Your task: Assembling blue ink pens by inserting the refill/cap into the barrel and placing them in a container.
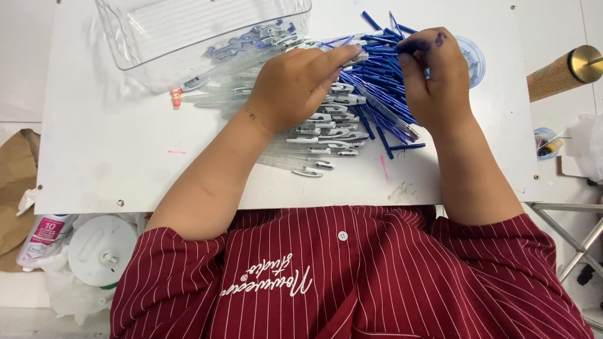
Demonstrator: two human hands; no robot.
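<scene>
1. Nearest the person, clear pen barrels lie in a fanned row on the white table, below and under the left hand.
2. The left hand lies palm down on that row, fingers stretched toward the blue pile; whether it grips anything, I cannot tell.
3. The right hand pinches blue pen refills at its fingertips, the heap spreading just left of it.
4. Farther off stands a clear plastic bin, holding more pens.
</scene>
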